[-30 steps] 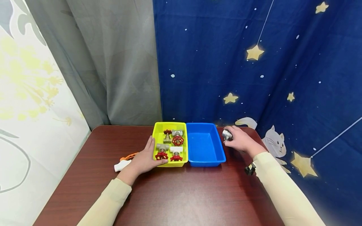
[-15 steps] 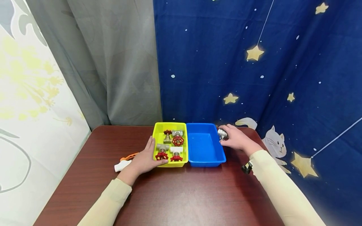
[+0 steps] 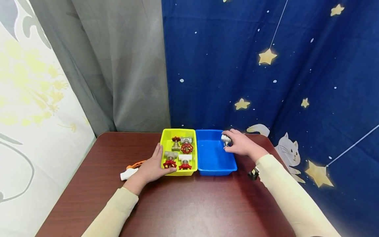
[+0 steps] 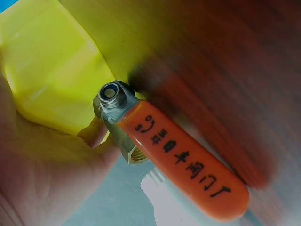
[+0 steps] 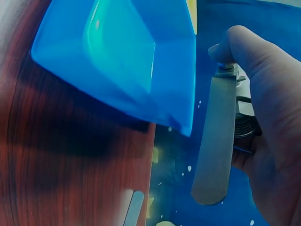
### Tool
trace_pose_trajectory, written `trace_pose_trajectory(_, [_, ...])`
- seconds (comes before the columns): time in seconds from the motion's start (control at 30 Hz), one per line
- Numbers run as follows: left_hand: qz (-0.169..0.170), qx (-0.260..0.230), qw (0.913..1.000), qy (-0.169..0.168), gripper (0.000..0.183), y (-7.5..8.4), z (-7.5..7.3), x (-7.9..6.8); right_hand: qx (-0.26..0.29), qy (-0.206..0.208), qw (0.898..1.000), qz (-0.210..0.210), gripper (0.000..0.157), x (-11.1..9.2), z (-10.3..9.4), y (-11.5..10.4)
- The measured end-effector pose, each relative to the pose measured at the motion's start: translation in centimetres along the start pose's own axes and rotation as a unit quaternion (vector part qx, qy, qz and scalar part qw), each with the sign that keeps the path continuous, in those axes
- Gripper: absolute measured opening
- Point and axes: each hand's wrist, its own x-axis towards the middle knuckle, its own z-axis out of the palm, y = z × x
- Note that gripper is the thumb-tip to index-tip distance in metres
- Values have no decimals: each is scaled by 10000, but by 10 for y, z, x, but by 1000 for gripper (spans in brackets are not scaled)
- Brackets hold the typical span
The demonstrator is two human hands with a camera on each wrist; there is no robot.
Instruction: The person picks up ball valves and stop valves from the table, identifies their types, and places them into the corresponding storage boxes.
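My right hand (image 3: 242, 144) holds a silver ball valve (image 3: 226, 139) over the back right of the blue tray (image 3: 211, 158). In the right wrist view its flat metal lever (image 5: 216, 141) points away from the curled thumb. My left hand (image 3: 152, 169) rests on the yellow tray (image 3: 168, 136), fingers along its left side and thumb across the front rim. Inside that tray lie several gate valves with red handwheels, one with a white body (image 3: 185, 158). Beside the left wrist lies a brass ball valve with an orange lever (image 4: 178, 160), partly hidden in the head view.
A white fitting (image 3: 128, 173) lies on the brown table (image 3: 189, 204), left of the yellow tray. Both trays stand side by side near the table's back edge, before the curtains. A pale bar tip (image 5: 135, 207) shows low in the right wrist view.
My right hand has moved left with the ball valve, from beside the blue tray to above its right side. The left hand has stayed at the yellow tray.
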Motion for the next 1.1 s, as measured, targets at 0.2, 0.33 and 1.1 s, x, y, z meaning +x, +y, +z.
trace_pose_trajectory(0.2, [42, 89, 9999, 50, 137, -1, 0, 1, -101, -124, 9999, -10, 77, 8, 3, -6])
trace_pose_trajectory(0.33, [30, 107, 9999, 30, 138, -2, 1, 1, -68, -236, 9997, 77, 77, 12, 4, -9])
trace_pose_trajectory(1.1, [23, 91, 9999, 42, 138, -1, 3, 1, -59, -647, 9979, 33, 80, 36, 12, -35])
